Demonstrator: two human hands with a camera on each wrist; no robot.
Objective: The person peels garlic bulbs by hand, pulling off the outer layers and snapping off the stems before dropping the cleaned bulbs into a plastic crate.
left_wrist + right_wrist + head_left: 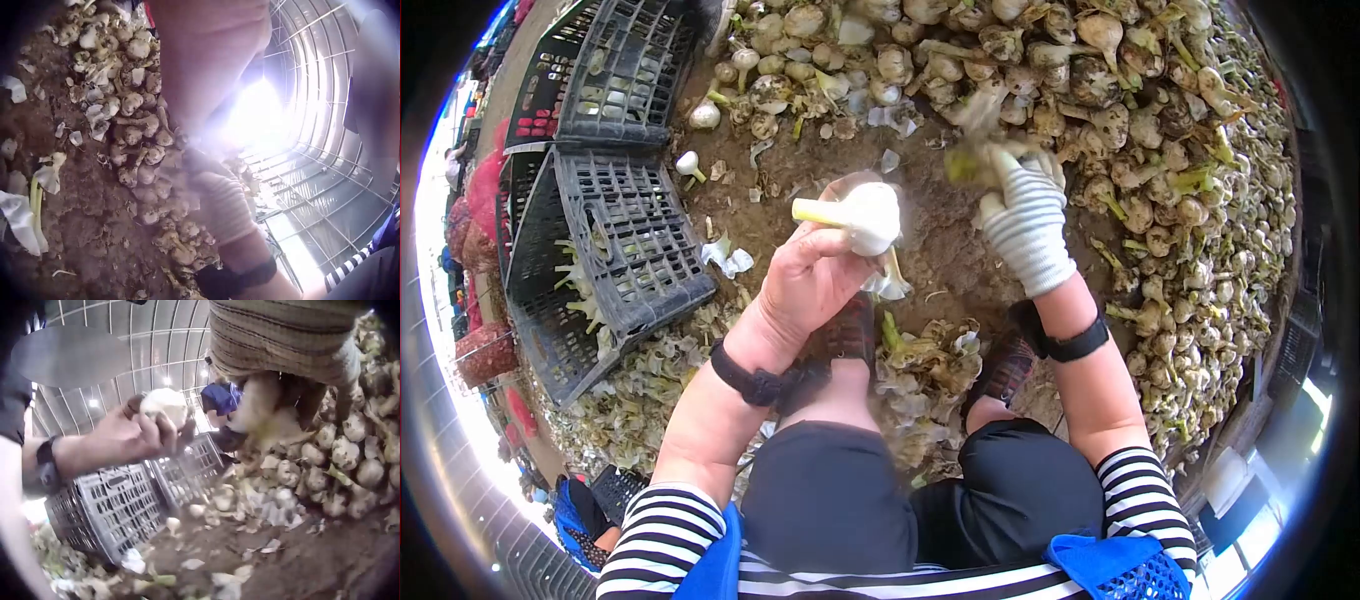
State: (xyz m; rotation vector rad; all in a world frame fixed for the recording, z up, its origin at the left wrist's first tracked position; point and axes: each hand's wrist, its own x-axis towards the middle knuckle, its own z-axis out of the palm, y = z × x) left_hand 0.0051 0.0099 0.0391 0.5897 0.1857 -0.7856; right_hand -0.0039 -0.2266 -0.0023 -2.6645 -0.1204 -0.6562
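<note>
Bulb: round white garlic bulb [873,218] with yellow-green stem, in left hand [820,272], above brown dirt floor [945,235].
Near crate: black slatted plastic crate [635,240], pale green stems [578,290] inside.
Far crate: similar dark plastic crate [625,75], contents unclear.
Heap: soil-stained garlic [1200,240], ahead and right.
Left grip: bare, pinching bulb.
Right hand [1030,215]: striped white knit glove, near heap; blurred, can't tell grip.

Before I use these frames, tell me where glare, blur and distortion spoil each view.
Head: the scene bows into a round frame, glare blows out parts of the rim, and motion smears something beside the gloved right hand. Left wrist: a white burst beside the bare left hand hazes the glove. Right wrist: the pale item beneath the glove is blurred, corners dark.
</note>
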